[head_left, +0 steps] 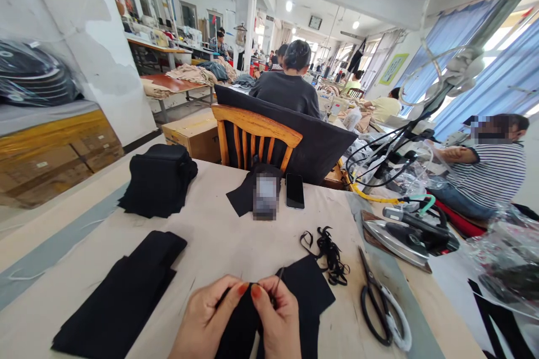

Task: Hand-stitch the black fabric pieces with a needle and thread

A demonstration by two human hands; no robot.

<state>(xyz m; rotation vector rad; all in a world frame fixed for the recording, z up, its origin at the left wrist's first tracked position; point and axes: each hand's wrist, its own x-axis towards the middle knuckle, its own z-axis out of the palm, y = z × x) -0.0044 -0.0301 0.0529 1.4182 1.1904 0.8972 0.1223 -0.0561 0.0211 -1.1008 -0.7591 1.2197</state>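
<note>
My left hand (206,314) and my right hand (278,311) meet at the table's near edge, thumbs side by side. Between them they pinch the top of a black fabric piece (238,328), which hangs down toward me. A thin dark pointed thing (279,276) sticks up from my right hand; its kind is hidden by the fingers. Just beyond that hand lie more black fabric pieces (309,286). A stack of black cut fabric (120,291) is to the left of my hands. Behind it stands a taller black stack (158,179).
Large scissors (374,303) lie at the right, near a bunch of black strips (328,252). An iron (404,235) rests on a board. A phone (295,190) lies at the far edge, before a wooden chair (256,134). Other people sit beyond the table.
</note>
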